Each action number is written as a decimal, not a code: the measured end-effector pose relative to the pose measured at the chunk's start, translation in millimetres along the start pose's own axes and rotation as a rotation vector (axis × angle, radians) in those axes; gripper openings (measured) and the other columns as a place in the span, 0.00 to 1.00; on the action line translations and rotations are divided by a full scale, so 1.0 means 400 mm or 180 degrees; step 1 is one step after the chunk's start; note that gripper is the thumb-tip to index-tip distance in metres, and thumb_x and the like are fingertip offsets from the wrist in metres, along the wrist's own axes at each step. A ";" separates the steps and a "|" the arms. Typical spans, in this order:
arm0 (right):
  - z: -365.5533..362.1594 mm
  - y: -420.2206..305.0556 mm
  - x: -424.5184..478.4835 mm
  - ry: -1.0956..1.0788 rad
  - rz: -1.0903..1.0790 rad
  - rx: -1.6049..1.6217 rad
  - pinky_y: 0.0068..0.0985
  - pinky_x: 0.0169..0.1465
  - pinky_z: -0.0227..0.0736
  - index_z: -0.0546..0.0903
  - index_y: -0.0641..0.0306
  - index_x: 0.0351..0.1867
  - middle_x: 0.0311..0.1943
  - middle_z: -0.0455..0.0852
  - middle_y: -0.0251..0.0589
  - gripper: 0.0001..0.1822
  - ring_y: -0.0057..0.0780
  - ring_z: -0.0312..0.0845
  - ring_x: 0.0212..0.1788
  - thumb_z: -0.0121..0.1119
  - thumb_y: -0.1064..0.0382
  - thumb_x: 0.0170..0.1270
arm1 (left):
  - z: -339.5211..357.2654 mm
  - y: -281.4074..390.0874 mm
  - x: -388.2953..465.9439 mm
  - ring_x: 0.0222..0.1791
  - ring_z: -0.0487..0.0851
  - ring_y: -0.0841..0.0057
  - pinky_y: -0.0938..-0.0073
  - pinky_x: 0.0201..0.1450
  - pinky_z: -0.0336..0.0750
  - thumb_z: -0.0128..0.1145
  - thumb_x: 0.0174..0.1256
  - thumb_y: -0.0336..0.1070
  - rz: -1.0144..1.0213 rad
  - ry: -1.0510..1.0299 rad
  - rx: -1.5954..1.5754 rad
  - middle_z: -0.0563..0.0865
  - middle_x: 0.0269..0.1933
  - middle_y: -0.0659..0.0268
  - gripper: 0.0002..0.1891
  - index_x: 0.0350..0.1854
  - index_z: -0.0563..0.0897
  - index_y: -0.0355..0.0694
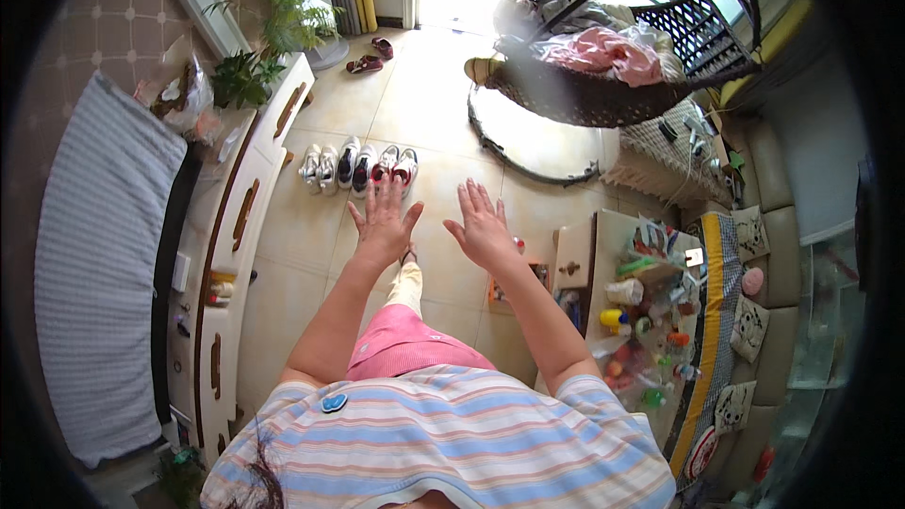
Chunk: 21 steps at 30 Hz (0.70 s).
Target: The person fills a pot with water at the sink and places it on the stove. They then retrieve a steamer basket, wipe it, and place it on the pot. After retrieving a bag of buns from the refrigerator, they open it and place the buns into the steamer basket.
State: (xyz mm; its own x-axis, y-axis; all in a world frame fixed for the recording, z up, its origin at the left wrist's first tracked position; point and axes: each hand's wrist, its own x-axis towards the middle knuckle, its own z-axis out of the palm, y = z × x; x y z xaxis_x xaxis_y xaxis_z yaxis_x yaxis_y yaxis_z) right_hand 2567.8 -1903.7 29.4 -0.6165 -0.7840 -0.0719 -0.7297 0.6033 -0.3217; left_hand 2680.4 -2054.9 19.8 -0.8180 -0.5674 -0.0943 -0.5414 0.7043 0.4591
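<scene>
Both of my hands are stretched out before me over the tiled floor, backs up and fingers spread. My left hand [384, 225] holds nothing; in the picture its fingertips overlap a row of sneakers [364, 166] on the floor beyond. Nothing is held in my right hand [482, 223] either, and its thumb points towards the left hand. The two hands are apart. A foot and a leg in pale yellow trousers [406, 290] show below my left hand.
A white cabinet [244, 226] runs along the left. Bottles and bags crowd a coffee table [608, 226] at right, beside a beige sofa [778, 276]. Ahead are dark red shoes [365, 65], a potted palm [293, 10] and a hanging wicker chair [594, 95] piled with cloth.
</scene>
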 end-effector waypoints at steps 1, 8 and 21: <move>-0.008 -0.001 0.075 0.0017 -0.0092 0.0020 0.47 0.70 0.37 0.53 0.63 0.69 0.71 0.48 0.44 0.38 0.38 0.41 0.73 0.43 0.41 0.65 | -0.006 -0.015 0.068 0.73 0.39 0.63 0.38 0.67 0.27 0.30 0.64 0.69 -0.0030 0.0017 -0.0007 0.47 0.73 0.63 0.40 0.72 0.50 0.47; -0.116 0.079 0.540 -0.0112 -0.0122 -0.0221 0.47 0.70 0.39 0.52 0.63 0.69 0.71 0.48 0.45 0.38 0.39 0.41 0.73 0.43 0.41 0.65 | -0.102 -0.009 0.563 0.73 0.40 0.61 0.37 0.66 0.29 0.31 0.64 0.68 0.0051 0.0191 -0.0203 0.50 0.73 0.60 0.40 0.70 0.53 0.43; -0.203 0.404 1.328 -0.0009 0.0200 -0.0046 0.49 0.69 0.40 0.53 0.64 0.69 0.70 0.50 0.48 0.40 0.42 0.43 0.72 0.46 0.40 0.64 | -0.126 0.100 1.413 0.73 0.39 0.58 0.37 0.66 0.27 0.32 0.64 0.68 0.0335 -0.0177 -0.0131 0.48 0.73 0.57 0.40 0.71 0.52 0.44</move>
State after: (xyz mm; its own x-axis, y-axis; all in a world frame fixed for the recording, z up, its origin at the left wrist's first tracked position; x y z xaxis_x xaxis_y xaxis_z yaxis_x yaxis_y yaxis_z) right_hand 2098.3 -2210.8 15.9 -0.6604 -0.7450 -0.0943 -0.6938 0.6534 -0.3030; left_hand 2206.4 -2368.9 29.4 -0.8800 -0.4661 -0.0919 -0.4446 0.7398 0.5050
